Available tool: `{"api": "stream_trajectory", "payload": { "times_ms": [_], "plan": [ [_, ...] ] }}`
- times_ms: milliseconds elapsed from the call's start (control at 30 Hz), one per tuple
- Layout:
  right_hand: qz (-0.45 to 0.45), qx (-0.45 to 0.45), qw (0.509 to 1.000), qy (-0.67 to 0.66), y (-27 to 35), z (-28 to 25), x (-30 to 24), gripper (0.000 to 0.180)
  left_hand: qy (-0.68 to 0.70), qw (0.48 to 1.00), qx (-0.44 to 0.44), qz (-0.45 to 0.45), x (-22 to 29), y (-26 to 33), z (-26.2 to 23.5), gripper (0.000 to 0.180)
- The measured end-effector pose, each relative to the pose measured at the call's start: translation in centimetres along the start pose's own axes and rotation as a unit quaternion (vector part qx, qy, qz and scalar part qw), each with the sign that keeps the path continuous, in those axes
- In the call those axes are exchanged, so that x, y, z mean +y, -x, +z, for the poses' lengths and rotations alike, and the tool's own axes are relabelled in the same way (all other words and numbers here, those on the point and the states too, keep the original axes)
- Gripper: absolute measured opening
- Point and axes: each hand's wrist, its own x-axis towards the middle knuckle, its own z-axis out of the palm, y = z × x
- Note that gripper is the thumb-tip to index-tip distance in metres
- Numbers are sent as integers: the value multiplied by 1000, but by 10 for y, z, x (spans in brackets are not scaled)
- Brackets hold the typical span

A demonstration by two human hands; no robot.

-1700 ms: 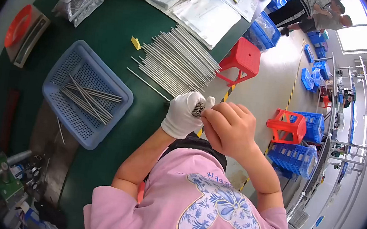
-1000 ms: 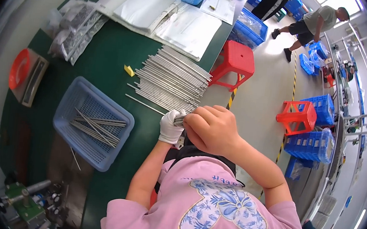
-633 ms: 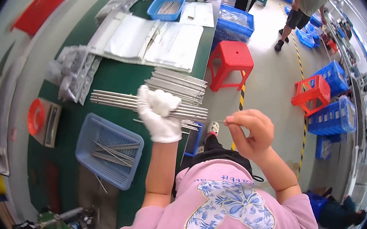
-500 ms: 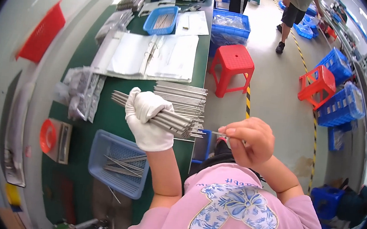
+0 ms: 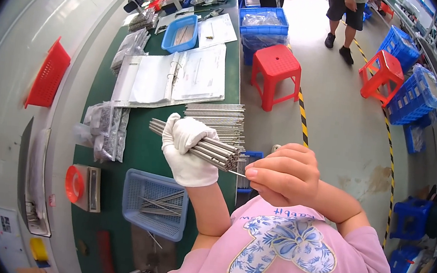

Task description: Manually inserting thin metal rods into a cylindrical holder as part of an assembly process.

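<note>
My left hand [image 5: 190,160], in a white glove, is closed round a bundle of grey metal rods [image 5: 216,151] and holds it above the green table. The bundle's ends point to the right. My bare right hand [image 5: 290,172] pinches a thin metal pin [image 5: 236,173] between thumb and fingers. Its far tip meets the lower edge of the bundle's end; whether it enters a rod I cannot tell. Just beyond my left hand, a row of slender metal rods [image 5: 214,113] lies side by side along the table's right edge.
A blue basket [image 5: 128,196] with loose rods stands near left, beside a scale with an orange-red dish [image 5: 74,184]. Farther off lie an open binder [image 5: 152,79] and a blue tray of rods [image 5: 168,36]. A red stool [image 5: 277,62] and a person [image 5: 346,14] are in the aisle.
My right hand has moved left, bringing the thin pin's tip to the end of the bundle. The whole view has shifted a little, and the person in the aisle has changed stance.
</note>
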Motion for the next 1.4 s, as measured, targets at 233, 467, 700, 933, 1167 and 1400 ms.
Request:
{"api": "stream_trajectory", "payload": {
  "times_ms": [233, 467, 700, 933, 1167, 1400],
  "plan": [
    [7, -15, 999, 34, -1, -2, -8, 18, 0, 1000, 10, -2, -1, 7, -3, 44],
    [42, -84, 992, 82, -3, -7, -21, 19, -23, 1000, -4, 18, -4, 12, -4, 44],
    [15, -52, 995, 79, 3, -7, -22, 20, -18, 1000, -6, 5, -4, 16, -3, 44],
    [13, -21, 998, 65, 4, -7, -21, 20, -14, 1000, 1, 13, -1, 17, -2, 44],
    [14, -23, 996, 79, 3, -6, -20, 20, -13, 1000, 11, 9, 0, 17, -3, 44],
    [-5, -38, 996, 84, 6, -6, -18, 22, -10, 1000, 5, 3, 1, 16, -3, 44]
  ]
}}
